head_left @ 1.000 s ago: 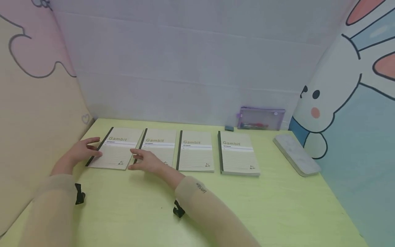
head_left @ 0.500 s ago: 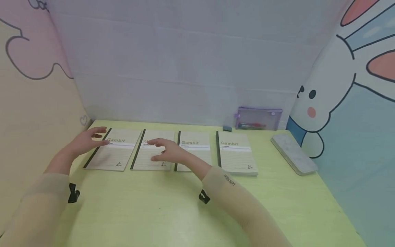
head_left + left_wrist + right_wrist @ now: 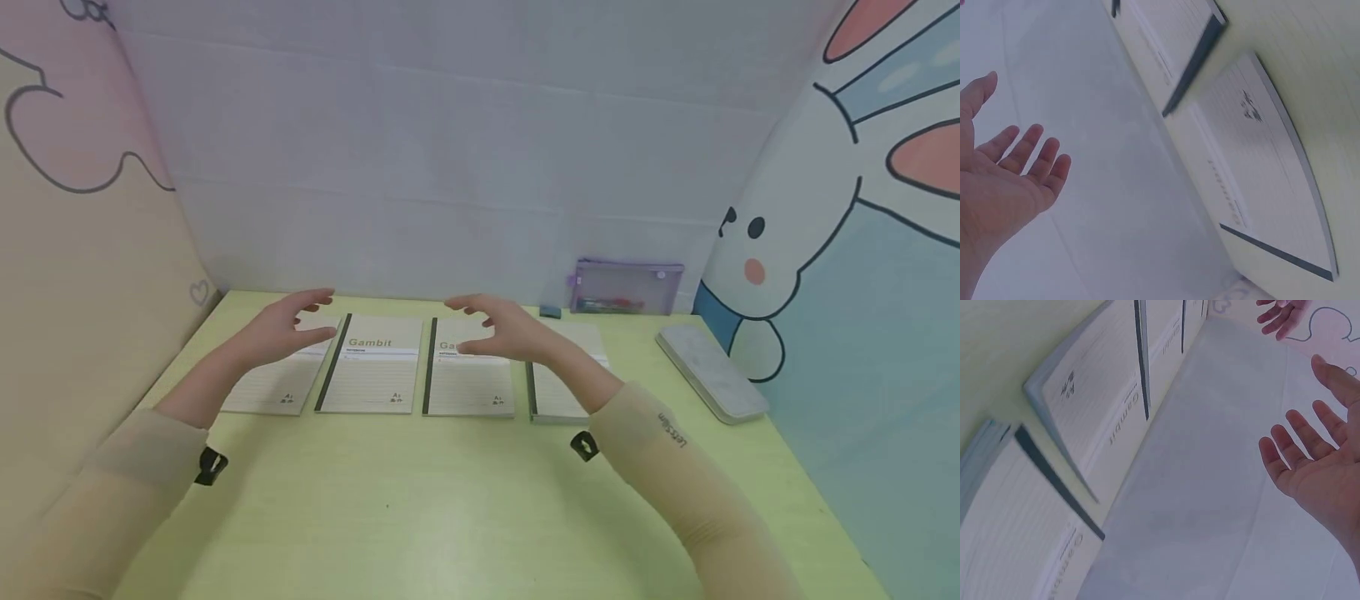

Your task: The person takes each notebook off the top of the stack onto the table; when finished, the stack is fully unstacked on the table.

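Four "Gambit" notebooks lie in a row on the pale green table. Raised over the leftmost notebook (image 3: pixel 270 383), my left hand (image 3: pixel 288 329) has its fingers spread and holds nothing. Its palm shows in the left wrist view, fingers loosely extended. The second notebook (image 3: pixel 371 375) lies uncovered between the hands. My right hand (image 3: pixel 506 329) hovers above the third notebook (image 3: pixel 468 387) and partly hides it; its fingers are apart, with nothing in them. Behind the right wrist is the rightmost notebook (image 3: pixel 558 392), which looks thicker than the others.
A purple see-through pencil pouch (image 3: pixel 626 287) with pens leans on the back wall. A small dark block (image 3: pixel 550 312) sits beside it. The grey-white case (image 3: pixel 712 373) lies near the table's right edge. Printed curtains enclose the left, back and right.
Both hands have lifted off the left notebooks and moved rightward; the right hand went further, from the second notebook to over the third. The notebooks stay in place.
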A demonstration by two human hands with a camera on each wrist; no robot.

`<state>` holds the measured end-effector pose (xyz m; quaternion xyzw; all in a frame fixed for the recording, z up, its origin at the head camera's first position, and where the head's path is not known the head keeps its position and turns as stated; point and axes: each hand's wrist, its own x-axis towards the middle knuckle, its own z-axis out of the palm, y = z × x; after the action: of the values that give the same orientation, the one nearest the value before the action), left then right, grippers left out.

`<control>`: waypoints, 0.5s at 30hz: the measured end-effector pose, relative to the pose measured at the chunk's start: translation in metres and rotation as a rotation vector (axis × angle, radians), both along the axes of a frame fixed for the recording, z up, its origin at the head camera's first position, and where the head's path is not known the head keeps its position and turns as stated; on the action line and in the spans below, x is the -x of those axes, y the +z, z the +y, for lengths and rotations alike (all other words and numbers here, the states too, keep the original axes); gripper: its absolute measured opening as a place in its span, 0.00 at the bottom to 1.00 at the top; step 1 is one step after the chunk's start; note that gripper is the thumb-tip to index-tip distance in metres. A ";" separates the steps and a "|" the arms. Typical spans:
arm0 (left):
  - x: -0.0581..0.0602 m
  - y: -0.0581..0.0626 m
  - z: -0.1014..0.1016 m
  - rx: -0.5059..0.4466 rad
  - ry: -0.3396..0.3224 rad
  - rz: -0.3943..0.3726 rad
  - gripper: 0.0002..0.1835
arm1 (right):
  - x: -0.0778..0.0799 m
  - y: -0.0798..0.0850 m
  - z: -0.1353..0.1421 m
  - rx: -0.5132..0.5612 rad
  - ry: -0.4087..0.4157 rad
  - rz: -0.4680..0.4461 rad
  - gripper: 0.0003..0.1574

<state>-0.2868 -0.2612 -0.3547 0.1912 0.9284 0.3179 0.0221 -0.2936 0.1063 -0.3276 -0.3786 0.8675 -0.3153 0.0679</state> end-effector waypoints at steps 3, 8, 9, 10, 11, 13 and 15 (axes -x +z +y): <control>-0.003 0.005 0.022 -0.005 0.009 0.008 0.40 | -0.002 0.007 0.026 -0.019 -0.028 0.015 0.41; -0.009 0.011 0.062 -0.016 0.024 0.035 0.43 | -0.006 0.010 0.071 -0.059 -0.082 0.063 0.41; -0.011 0.011 0.070 -0.021 0.025 0.038 0.44 | -0.007 0.009 0.080 -0.064 -0.094 0.073 0.41; -0.012 0.012 0.079 -0.030 0.030 0.038 0.44 | -0.008 0.009 0.089 -0.072 -0.101 0.090 0.41; -0.014 0.012 0.088 -0.040 0.032 0.039 0.45 | -0.010 0.007 0.098 -0.078 -0.111 0.105 0.41; -0.018 0.011 0.105 -0.062 0.029 0.037 0.46 | -0.012 0.004 0.115 -0.083 -0.129 0.126 0.41; -0.021 0.009 0.123 -0.090 0.025 0.035 0.46 | -0.013 0.000 0.131 -0.105 -0.142 0.147 0.42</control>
<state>-0.2658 -0.1379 -0.3462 0.1858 0.9157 0.3564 -0.0067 -0.2802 0.2370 -0.3275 -0.3343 0.9101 -0.2449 0.0015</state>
